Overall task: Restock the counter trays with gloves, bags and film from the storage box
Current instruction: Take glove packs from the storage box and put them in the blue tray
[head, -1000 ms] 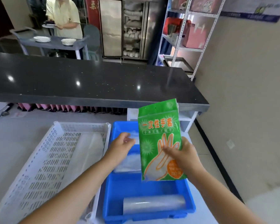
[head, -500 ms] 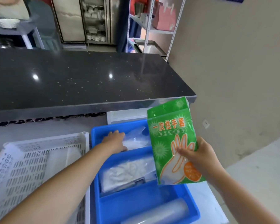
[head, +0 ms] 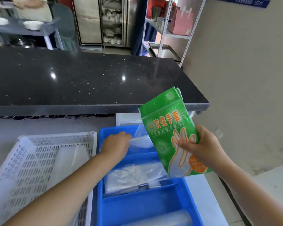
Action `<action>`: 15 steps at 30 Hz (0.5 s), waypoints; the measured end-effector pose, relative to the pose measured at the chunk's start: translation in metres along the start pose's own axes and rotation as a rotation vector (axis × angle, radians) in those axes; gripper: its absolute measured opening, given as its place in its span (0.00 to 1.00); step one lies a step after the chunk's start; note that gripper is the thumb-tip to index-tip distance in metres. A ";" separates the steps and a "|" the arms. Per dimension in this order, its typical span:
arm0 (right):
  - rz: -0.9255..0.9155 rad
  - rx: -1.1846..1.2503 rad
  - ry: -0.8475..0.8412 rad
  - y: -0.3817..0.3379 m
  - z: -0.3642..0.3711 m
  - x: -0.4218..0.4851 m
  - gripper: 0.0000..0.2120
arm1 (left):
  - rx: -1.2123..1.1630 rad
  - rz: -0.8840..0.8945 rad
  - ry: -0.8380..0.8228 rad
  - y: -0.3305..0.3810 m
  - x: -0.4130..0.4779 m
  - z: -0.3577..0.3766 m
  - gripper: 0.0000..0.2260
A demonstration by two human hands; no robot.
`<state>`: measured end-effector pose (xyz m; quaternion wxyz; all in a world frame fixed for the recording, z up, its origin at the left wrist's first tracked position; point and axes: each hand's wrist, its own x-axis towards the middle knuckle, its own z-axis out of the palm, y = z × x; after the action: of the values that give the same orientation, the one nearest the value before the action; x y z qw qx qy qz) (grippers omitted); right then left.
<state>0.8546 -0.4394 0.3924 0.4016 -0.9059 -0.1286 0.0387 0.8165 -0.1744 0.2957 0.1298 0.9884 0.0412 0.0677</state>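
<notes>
My right hand point(head: 201, 147) grips a green pack of disposable gloves point(head: 167, 128), held upright and tilted above the right side of the blue divided tray point(head: 192, 194). My left hand point(head: 116, 144) reaches into the tray's far compartment, with its fingers closed on the edge of a clear plastic bag point(head: 140, 141) whose corner stands up. The middle compartment holds a clear pack of whitish gloves point(head: 132, 176). A roll of clear film point(head: 167, 220) lies in the near compartment.
A white perforated storage basket point(head: 39, 160) sits left of the tray, touching it, with clear bags inside. A raised black counter point(head: 88, 79) runs behind both. A metal shelf rack point(head: 167, 33) stands at the back right, and a person point(head: 31, 7) by a table at the back left.
My left hand moved from above the middle compartment into the far one and closed on the clear bag. The green pack stayed in my right hand, shifting slightly right.
</notes>
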 end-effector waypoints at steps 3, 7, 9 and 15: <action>-0.224 -0.256 0.026 -0.022 -0.006 0.020 0.15 | 0.256 0.086 0.074 0.015 -0.035 -0.024 0.17; -0.675 -0.613 0.131 -0.046 0.010 0.049 0.20 | 0.318 0.076 0.038 0.031 -0.073 -0.026 0.20; -0.836 -0.708 0.054 -0.049 0.029 0.060 0.19 | 0.317 0.062 0.009 0.036 -0.084 -0.024 0.19; -0.864 -0.888 -0.320 -0.039 0.081 0.093 0.18 | 0.296 0.022 0.052 0.043 -0.110 -0.020 0.17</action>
<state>0.9222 -0.3317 0.3699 -0.0570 -0.8355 -0.5443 -0.0489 0.7078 -0.2221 0.3122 -0.0192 0.9950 0.0431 0.0881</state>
